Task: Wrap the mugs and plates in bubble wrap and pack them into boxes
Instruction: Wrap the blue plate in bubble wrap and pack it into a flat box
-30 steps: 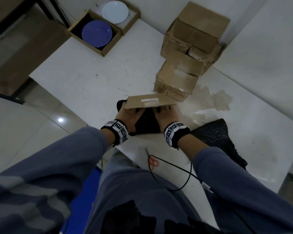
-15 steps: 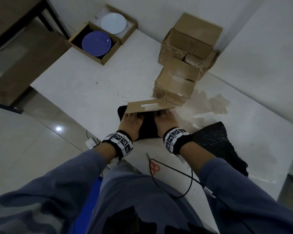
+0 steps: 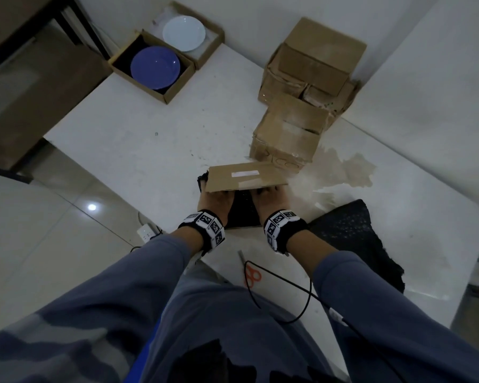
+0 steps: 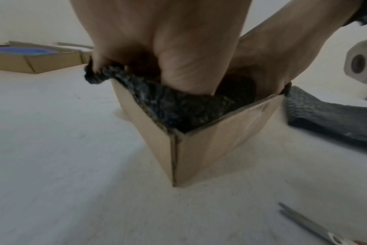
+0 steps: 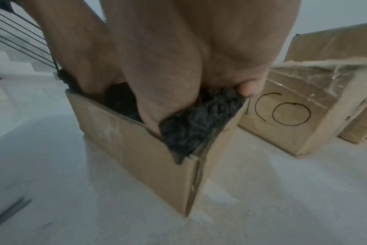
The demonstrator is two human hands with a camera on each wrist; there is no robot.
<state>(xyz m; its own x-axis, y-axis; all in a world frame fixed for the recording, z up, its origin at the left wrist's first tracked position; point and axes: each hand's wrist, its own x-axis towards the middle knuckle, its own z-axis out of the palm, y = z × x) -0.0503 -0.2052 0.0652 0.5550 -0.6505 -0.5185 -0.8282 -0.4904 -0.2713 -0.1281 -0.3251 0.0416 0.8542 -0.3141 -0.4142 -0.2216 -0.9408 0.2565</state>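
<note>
A small open cardboard box (image 3: 244, 176) stands near the table's front edge, its flap tilted over my fingers. Black bubble wrap (image 3: 242, 211) fills it and bulges over the rim (image 4: 178, 109) (image 5: 191, 126). My left hand (image 3: 216, 201) and right hand (image 3: 267, 201) reach down into the box side by side. Both dig into the wrap, with a fingertip curled over it at each outer corner. Most fingers are hidden inside. What the wrap holds cannot be seen. A blue plate (image 3: 155, 67) and a white plate (image 3: 183, 33) lie in open boxes at the far left.
Taped closed boxes (image 3: 288, 136) (image 3: 315, 56) are stacked just behind and to the right, one marked with letters (image 5: 293, 116). A loose black bubble wrap sheet (image 3: 349, 233) lies right of my right wrist. Orange-handled scissors (image 3: 250, 275) and a black cable (image 3: 302, 305) lie at the near edge.
Both hands stay down in the box on the wrap. Only the head view has shifted a little.
</note>
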